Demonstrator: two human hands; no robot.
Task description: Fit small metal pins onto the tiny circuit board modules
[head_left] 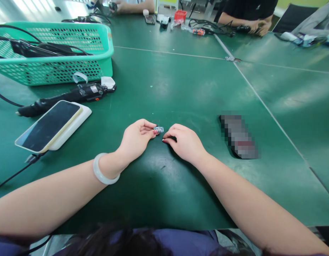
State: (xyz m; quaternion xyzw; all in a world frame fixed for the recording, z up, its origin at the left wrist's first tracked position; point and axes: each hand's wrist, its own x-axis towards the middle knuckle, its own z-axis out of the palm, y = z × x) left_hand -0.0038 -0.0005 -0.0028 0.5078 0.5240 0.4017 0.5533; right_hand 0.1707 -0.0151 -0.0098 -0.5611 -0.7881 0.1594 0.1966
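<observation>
Left hand (135, 138) pinches a part (159, 129) slackness could drop; whether our right hand (187, 143), at three o'clock, grasps, we can't tell.

Your two bare forearms come in from the lower corners, the left (54, 188) and the right (249, 192), and slant inward toward each other. Your left hand (137, 138) is turned toward the right, its thumb, with a red nail, pressed toward the fingers in a pinch. Your right hand (187, 142) faces it, knuckles up, fingers curled, with the thumb and forefinger tips appearing to meet. Your fingertips are near each other but apart.
</observation>
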